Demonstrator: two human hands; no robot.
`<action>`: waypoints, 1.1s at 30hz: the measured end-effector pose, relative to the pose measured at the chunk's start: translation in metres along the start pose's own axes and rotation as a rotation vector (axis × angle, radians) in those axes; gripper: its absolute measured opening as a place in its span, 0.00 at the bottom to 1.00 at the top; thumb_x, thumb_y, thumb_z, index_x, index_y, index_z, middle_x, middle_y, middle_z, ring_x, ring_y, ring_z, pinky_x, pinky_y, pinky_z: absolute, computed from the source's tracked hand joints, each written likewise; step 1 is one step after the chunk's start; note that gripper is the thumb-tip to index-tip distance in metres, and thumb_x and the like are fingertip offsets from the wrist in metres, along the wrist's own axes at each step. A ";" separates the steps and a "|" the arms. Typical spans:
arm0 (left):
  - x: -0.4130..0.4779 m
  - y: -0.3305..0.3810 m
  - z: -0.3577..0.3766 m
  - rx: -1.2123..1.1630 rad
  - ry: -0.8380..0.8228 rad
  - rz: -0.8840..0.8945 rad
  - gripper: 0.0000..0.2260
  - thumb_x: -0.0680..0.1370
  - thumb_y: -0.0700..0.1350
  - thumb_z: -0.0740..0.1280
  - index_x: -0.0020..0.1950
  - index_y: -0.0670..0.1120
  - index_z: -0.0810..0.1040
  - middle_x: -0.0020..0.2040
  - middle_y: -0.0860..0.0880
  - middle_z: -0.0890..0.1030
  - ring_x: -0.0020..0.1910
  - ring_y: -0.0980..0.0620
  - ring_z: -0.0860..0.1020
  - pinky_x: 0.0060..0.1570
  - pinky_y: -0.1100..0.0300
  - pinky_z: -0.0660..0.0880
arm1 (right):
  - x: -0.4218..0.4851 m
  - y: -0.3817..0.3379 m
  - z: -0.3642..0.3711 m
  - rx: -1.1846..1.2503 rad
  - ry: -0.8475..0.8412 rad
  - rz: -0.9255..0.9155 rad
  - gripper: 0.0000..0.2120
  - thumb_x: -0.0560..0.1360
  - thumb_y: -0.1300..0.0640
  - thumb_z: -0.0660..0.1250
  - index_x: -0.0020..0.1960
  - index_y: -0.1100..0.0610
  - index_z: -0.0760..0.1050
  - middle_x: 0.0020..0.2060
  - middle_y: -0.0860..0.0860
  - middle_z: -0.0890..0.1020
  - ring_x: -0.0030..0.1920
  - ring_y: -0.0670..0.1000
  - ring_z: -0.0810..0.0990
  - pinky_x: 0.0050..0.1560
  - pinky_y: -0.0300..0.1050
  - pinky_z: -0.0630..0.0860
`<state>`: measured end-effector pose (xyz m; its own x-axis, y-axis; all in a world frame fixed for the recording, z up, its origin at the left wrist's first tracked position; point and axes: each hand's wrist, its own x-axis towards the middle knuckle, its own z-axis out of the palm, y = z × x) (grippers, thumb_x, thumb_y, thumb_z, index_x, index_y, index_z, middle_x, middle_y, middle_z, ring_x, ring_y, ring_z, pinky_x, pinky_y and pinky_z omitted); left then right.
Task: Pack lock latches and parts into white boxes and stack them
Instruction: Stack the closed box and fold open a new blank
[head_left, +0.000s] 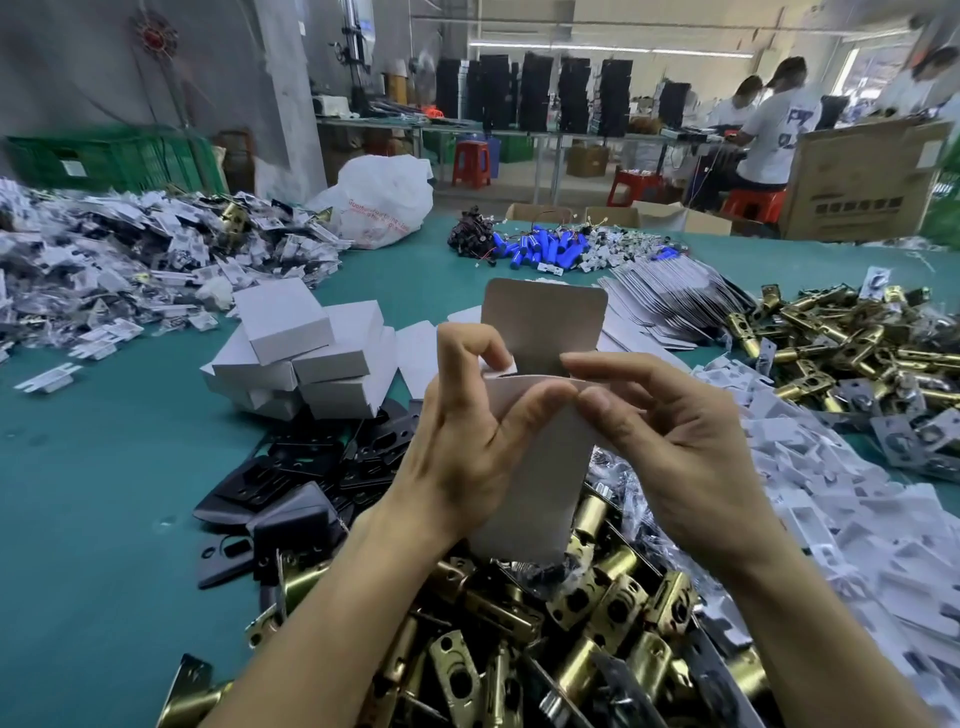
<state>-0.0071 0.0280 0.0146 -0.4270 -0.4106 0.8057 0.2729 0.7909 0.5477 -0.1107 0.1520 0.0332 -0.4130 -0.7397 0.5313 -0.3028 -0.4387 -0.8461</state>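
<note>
A white cardboard box stands upright in front of me, its top flap raised. My left hand grips its left side, the index finger bent over a small side flap and the thumb on the front wall. My right hand pinches the top right corner of the box with thumb and fingers. Below the hands lies a heap of brass lock latches. A pile of closed white boxes sits to the left on the green table.
Black plates lie left of the latches. White plastic parts spread to the right, more brass latches beyond them. Flat box blanks, blue cylinders and bagged parts lie farther back. People work at distant benches.
</note>
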 end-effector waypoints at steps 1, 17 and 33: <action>0.000 0.000 0.001 0.002 0.029 0.000 0.16 0.78 0.58 0.64 0.52 0.50 0.61 0.49 0.75 0.65 0.45 0.72 0.70 0.45 0.77 0.67 | 0.000 0.001 0.000 0.010 -0.024 0.018 0.14 0.74 0.60 0.67 0.59 0.52 0.78 0.50 0.49 0.86 0.52 0.49 0.85 0.52 0.40 0.81; 0.004 0.000 -0.004 -0.130 0.043 -0.168 0.17 0.77 0.64 0.63 0.50 0.55 0.61 0.46 0.66 0.75 0.40 0.68 0.75 0.34 0.70 0.72 | -0.003 0.008 -0.002 -0.018 -0.071 0.119 0.27 0.66 0.53 0.79 0.61 0.37 0.74 0.48 0.54 0.84 0.43 0.62 0.86 0.43 0.67 0.82; -0.001 -0.003 -0.001 -0.422 -0.225 -0.278 0.08 0.82 0.55 0.55 0.59 0.66 0.69 0.46 0.44 0.76 0.38 0.45 0.75 0.35 0.48 0.76 | -0.001 0.001 -0.022 -0.020 -0.081 0.127 0.21 0.65 0.55 0.78 0.53 0.42 0.77 0.46 0.53 0.83 0.43 0.60 0.86 0.37 0.50 0.83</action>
<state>-0.0069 0.0259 0.0121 -0.6935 -0.4342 0.5749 0.4257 0.3968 0.8132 -0.1295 0.1631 0.0330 -0.3786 -0.8275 0.4146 -0.2701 -0.3297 -0.9046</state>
